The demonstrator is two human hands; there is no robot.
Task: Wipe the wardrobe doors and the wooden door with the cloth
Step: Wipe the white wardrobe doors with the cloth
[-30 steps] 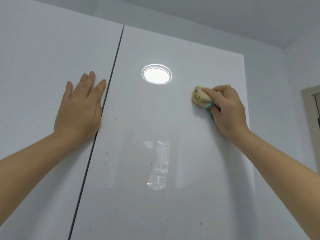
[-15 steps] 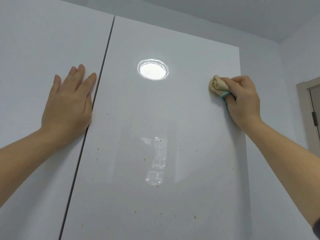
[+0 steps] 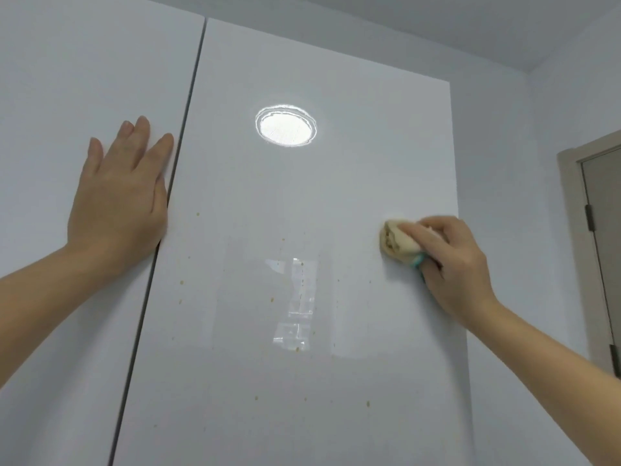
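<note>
1. I'm watching the left hand (image 3: 117,203) lying flat on the left wardrobe door (image 3: 67,79). Its fingers are straight and slightly spread, gripping nothing, and its thumb side is sitting right along the dark gap (image 3: 158,247) between the two doors.
2. On my feed the right hand (image 3: 460,264) is clutching the cloth (image 3: 398,242). The fingers are curling over the bundle and pressing it against the right wardrobe door (image 3: 302,381), near that door's right edge.
3. The cloth is showing as a beige, scrunched wad, with a bit of teal peeking out beneath the fingers.
4. I'm seeing small brown specks (image 3: 271,300) dotting the glossy white panel across its middle and lower part, left of and below the cloth.
5. A round light reflection (image 3: 285,126) is glaring high on the same door, well above the cloth.
6. The wooden door (image 3: 605,230) is sitting at the far right of my view in its pale frame (image 3: 568,183), with a hinge (image 3: 588,217) showing, well apart from both hands.
</note>
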